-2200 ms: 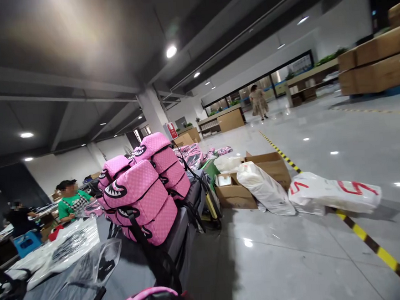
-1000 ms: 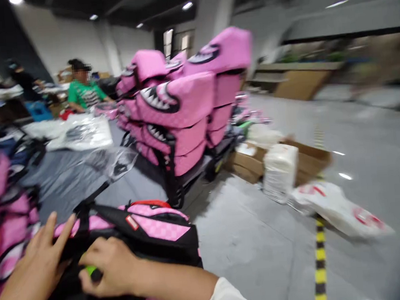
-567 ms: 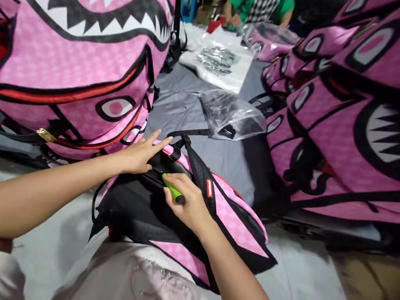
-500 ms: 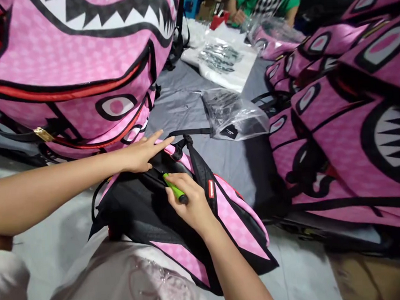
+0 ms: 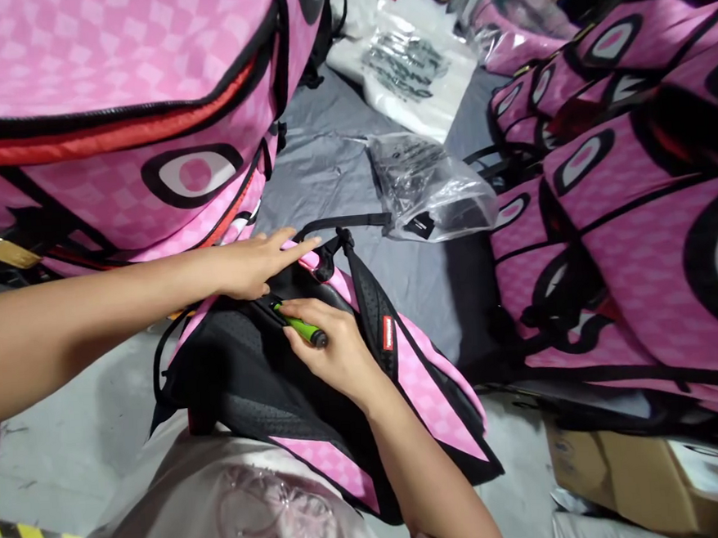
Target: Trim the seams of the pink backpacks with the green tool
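Observation:
A pink and black backpack (image 5: 237, 384) lies across my lap and the table edge, its black mesh back side up. My left hand (image 5: 257, 264) rests on its upper part, open, with fingers stretched toward the pink-edged top. A green pen-shaped tool (image 5: 300, 326) with a black end is held in my right hand (image 5: 336, 344). Its tip points at the black fabric just below my left hand; what the tip touches is too small to make out. A black strap (image 5: 367, 301) with a red label runs beside my right hand.
A large pink backpack (image 5: 114, 196) stands at the left. More pink backpacks (image 5: 628, 242) are piled on the right. On the grey-covered table (image 5: 321, 165) lie a clear plastic bag (image 5: 433, 190) and white bags (image 5: 406, 69). A cardboard box (image 5: 625, 472) sits below right.
My right hand and the green tool have shifted slightly up and left, closer to my left hand. The view has tilted down; my left hand stays on the backpack.

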Demonstrator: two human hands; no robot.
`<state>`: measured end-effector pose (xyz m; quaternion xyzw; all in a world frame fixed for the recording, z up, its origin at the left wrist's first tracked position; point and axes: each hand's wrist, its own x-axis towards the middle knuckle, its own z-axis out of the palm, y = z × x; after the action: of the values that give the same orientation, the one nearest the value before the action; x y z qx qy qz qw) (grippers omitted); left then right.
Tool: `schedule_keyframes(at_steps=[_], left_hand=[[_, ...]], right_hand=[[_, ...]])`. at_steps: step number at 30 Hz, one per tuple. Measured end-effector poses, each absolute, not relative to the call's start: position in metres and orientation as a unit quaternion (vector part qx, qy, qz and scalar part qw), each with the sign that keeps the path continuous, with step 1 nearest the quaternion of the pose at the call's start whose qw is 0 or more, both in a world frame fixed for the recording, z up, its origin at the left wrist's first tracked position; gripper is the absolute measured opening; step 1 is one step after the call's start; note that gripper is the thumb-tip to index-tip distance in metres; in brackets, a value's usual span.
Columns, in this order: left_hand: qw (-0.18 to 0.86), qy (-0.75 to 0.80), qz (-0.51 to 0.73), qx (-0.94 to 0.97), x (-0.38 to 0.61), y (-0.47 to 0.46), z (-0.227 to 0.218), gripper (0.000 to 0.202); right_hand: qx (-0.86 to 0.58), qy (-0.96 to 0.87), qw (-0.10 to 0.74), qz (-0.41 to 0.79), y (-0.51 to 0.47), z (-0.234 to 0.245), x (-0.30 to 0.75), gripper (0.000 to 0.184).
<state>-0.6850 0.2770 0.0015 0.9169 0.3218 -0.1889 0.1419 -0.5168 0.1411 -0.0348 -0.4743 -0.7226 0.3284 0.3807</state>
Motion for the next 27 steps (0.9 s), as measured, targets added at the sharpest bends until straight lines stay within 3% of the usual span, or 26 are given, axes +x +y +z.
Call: schedule_keyframes(at_steps=[8, 14, 19, 27], left_hand=[[0.128, 0.325, -0.195, 0.917, -0.682, 0.277, 0.003, 0.11], [0.14, 0.313, -0.165, 0.925, -0.689, 0.28, 0.001, 0.109], [0.144, 0.306, -0.136, 0.931, -0.691, 0.28, -0.003, 0.108], [0.137, 0.299, -0.119, 0.937, -0.692, 0.279, -0.004, 0.104]], right_hand=[[-0.553, -0.7, 0.361, 0.273, 0.136, -0.038, -0.524, 0.026], [-0.558, -0.675, 0.308, 0.37, 0.154, -0.024, -0.532, 0.028], [-0.57, -0.682, 0.258, 0.378, 0.157, -0.022, -0.527, 0.029], [-0.581, -0.688, 0.276, 0.336, 0.149, -0.031, -0.529, 0.031]])
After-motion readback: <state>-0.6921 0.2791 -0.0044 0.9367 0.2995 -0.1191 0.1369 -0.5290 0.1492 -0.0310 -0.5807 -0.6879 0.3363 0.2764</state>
